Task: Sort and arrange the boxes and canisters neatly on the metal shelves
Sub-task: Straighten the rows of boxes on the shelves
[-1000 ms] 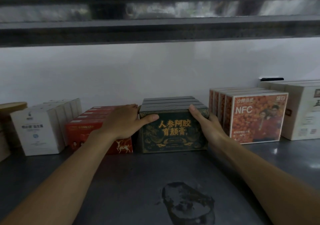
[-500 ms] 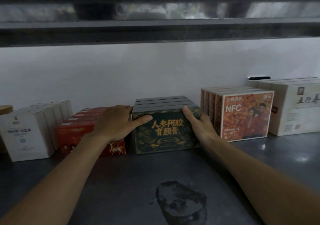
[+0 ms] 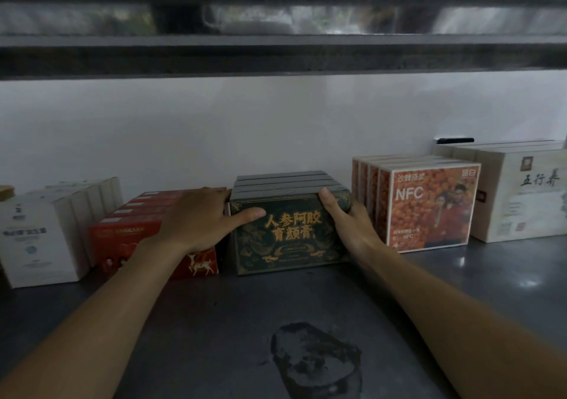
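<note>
On the metal shelf (image 3: 460, 291), under an upper shelf (image 3: 276, 52) and in front of a white wall (image 3: 245, 128), rows of boxes run front to back. Far right: beige boxes (image 3: 521, 205), black characters on the front. Just left of them: orange NFC boxes (image 3: 429, 208), four deep. Centre: dark green boxes (image 3: 291, 233), gold lettering, upright, between the orange row and the red boxes (image 3: 129, 233). Far left: white boxes (image 3: 40, 239), near the red ones. I clamp the green row from both sides. My left hand (image 3: 196, 220) lies over the back of the red row, thumb across the green front face, fingers along its left side. My right hand (image 3: 352, 226) has its thumb on the upper right front corner, fingers hidden round the right side. Dark stain (image 3: 313, 358) on the shelf between my forearms.
</note>
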Available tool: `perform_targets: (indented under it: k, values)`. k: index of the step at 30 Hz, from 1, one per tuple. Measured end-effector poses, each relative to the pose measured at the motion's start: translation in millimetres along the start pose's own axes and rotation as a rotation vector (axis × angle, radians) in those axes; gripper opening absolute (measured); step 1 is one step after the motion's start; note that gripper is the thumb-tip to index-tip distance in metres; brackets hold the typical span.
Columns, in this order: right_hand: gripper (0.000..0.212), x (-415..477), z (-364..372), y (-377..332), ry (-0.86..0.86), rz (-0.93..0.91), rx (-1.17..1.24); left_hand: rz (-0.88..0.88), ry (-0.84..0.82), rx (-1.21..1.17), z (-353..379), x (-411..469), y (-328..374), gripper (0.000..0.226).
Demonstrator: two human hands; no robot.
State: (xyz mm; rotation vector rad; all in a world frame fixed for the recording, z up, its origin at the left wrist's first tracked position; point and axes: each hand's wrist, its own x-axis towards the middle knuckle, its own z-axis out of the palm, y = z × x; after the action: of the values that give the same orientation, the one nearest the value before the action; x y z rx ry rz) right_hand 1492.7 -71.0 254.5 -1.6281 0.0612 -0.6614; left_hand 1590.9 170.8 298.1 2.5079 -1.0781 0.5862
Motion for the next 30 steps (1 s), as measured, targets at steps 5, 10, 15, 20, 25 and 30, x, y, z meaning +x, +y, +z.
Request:
perform_targets:
  k: [5, 10, 15, 20, 25, 30]
  values:
    - [0.078, 1.2, -0.6, 1.1, -0.003, 0.003, 0.002, -0.018, -0.020, -0.013, -0.2, 0.4, -1.0, 0.097]
    - [0.078, 0.6, -0.2, 0.3, -0.009, 0.017, 0.001, -0.031, -0.039, -0.002, -0.6, 1.2, -1.4, 0.099]
    - [0.068, -1.1, -0.2, -3.1, -0.016, 0.018, -0.004, -0.044, -0.054, -0.010, -2.4, 0.2, 0.8, 0.101]
    - [0.064, -4.0, -0.1, -6.4, -0.005, 0.042, 0.004, -0.077, -0.067, -0.017, -5.5, -1.9, 5.4, 0.105]
    - [0.060, -14.1, -1.9, -18.9, 0.009, 0.023, -0.015, -0.145, 0.029, -0.054, -16.5, -9.4, 18.4, 0.106]
    - [0.088, -40.2, -10.6, -40.1, 0.154, -0.136, -0.429, -0.129, 0.128, -0.005, -34.3, -14.1, 43.3, 0.094]
